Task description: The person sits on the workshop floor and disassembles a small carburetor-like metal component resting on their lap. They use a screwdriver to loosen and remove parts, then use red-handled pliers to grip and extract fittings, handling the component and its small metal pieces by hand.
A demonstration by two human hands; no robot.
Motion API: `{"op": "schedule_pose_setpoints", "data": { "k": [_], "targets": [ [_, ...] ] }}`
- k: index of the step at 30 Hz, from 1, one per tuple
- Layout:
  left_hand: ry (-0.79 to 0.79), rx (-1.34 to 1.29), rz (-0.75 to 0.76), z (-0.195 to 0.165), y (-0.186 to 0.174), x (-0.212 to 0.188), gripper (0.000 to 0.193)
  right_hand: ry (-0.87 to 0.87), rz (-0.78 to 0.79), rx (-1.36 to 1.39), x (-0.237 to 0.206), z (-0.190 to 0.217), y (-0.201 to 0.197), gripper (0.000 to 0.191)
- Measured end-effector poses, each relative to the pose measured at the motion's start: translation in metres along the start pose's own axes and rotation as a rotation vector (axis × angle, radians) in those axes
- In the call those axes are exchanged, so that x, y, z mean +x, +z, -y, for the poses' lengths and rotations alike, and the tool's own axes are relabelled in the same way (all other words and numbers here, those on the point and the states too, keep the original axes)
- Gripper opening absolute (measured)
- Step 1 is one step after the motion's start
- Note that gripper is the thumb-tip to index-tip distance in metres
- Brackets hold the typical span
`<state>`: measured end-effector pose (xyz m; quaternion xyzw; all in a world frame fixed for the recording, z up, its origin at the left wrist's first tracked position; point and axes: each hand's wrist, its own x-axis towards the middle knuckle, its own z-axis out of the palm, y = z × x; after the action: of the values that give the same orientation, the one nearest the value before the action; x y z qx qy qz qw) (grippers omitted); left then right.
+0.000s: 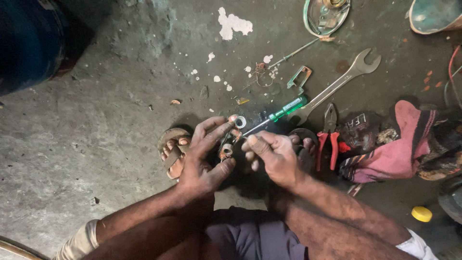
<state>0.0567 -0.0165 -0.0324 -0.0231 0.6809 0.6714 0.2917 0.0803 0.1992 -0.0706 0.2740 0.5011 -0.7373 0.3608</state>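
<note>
I crouch over a dark concrete floor. My left hand [204, 159] is closed around a small rusty metal fitting [225, 150], thumb below it, with a white ring [240, 122] at my fingertip. My right hand [270, 156] grips a green-handled screwdriver [281, 112]; its shaft runs from my fingers up to the right, the tip end toward the fitting. My sandalled feet show under both hands.
A large open-end wrench [342, 80] lies up right, red-handled pliers [328, 137] beside my right hand, a pink and black rag [394, 149] further right. A small green bracket [299, 77], a thin rod, a metal dish [326, 17], white paint flecks and a yellow cap [421, 214] lie around.
</note>
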Motion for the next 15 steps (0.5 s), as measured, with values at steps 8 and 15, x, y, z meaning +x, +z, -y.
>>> {"op": "schedule_pose_setpoints", "data": {
  "k": [8,15],
  "targets": [
    [-0.010,0.048,0.009,-0.002,-0.001,0.000,0.068,-0.730,-0.121,-0.627,-0.008,0.009,0.006,0.022],
    [0.000,0.058,0.014,-0.001,-0.003,0.001,0.067,-0.026,-0.040,0.002,0.001,0.001,0.004,0.025]
  ]
}}
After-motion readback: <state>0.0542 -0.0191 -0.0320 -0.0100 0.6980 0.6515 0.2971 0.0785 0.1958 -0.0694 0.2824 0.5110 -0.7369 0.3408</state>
